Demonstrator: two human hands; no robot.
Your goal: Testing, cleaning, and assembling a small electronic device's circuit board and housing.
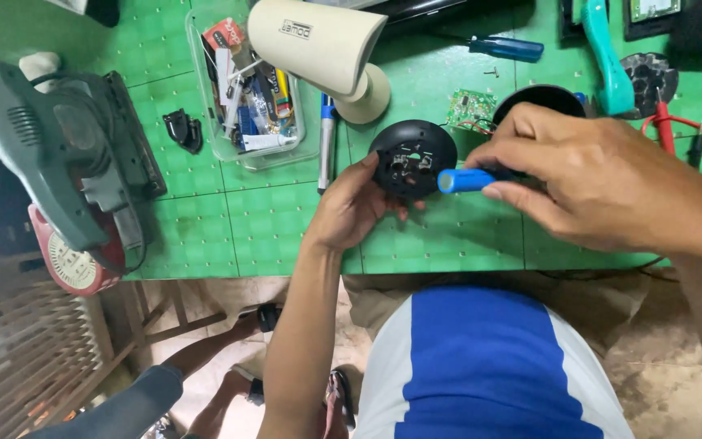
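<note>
Screwdriver (466,180) shaft hidden under right hand (595,179); tip unseen.

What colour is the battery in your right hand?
Blue, seen in the head view: the battery is held by the right hand beside the black round part.

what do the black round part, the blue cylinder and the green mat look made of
Black round part: likely moulded plastic, matte, with recessed openings and small metal bits inside. Blue cylinder: smooth, slightly glossy blue wrap, probably plastic film; the core is hidden. Green mat: looks like rubber or soft plastic, studded with dots and gridded.
</note>
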